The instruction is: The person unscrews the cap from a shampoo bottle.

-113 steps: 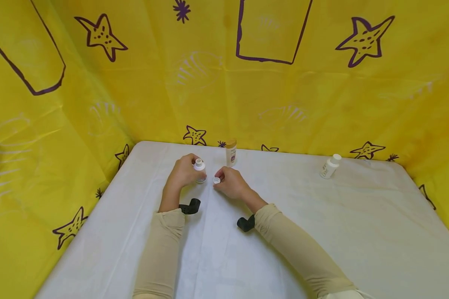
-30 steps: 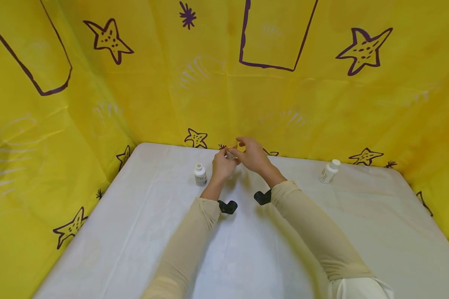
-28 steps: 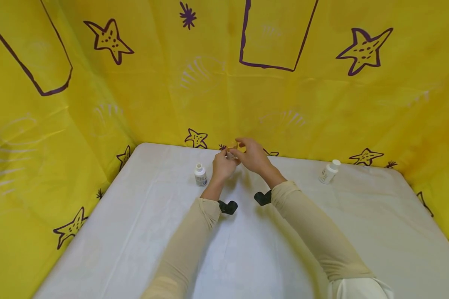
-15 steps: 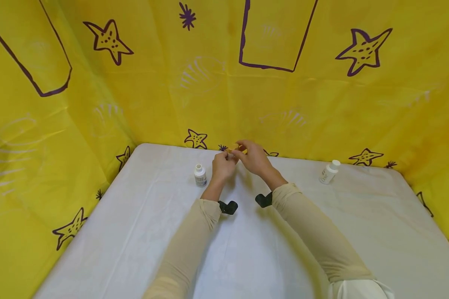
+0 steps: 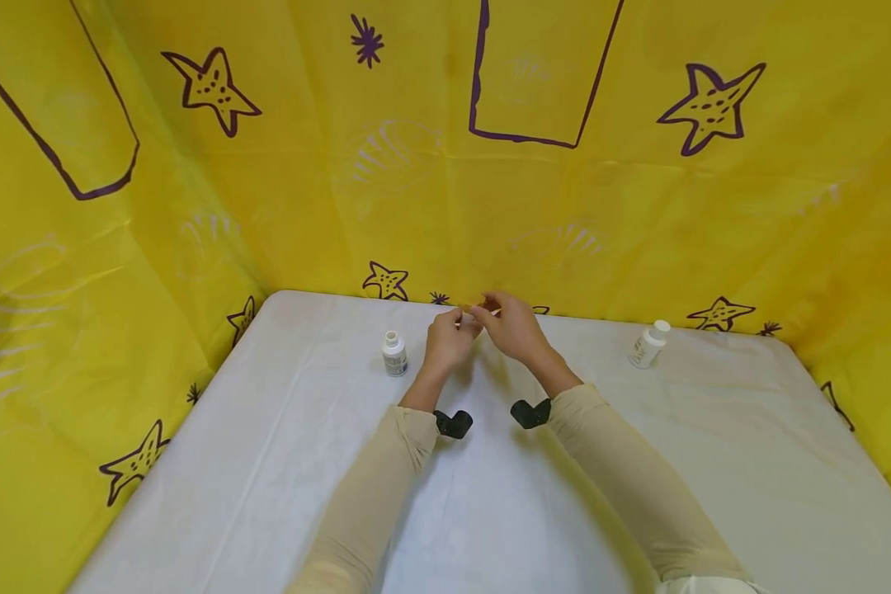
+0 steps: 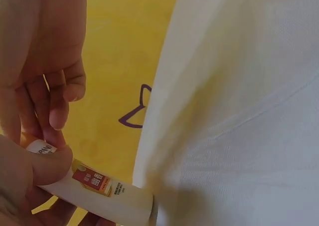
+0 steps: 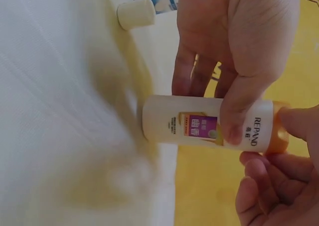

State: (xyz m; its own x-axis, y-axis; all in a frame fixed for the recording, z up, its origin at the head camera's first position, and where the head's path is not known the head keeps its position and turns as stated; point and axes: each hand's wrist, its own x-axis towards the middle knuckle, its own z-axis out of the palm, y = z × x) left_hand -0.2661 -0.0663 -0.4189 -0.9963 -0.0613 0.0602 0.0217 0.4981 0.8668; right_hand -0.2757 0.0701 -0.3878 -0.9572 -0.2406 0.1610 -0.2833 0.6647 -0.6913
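At the table's far side both hands meet on a white shampoo bottle with a golden cap. My left hand (image 5: 448, 340) grips the bottle's body (image 7: 164, 117), its thumb across the printed front. The thumb and fingers of my right hand (image 5: 516, 330) pinch the golden cap (image 7: 277, 144) from the other side. In the head view the hands hide most of this bottle. Left of them stands a small white bottle (image 5: 394, 360) with its neck uncapped. A white cap-like cylinder (image 7: 135, 14) sits beside it in the right wrist view.
Another white bottle (image 5: 647, 350), capped, stands at the right rear. White cloth covers the table (image 5: 215, 462). Yellow sheeting (image 5: 416, 206) with starfish drawings rises along the back and sides. A black wrist mount (image 5: 454, 424) sits on each forearm.
Earlier the left hand held the small uncapped bottle and the right hand a white cap. Both then moved to the golden-capped bottle. Over the last second they have shifted slightly right and lower.
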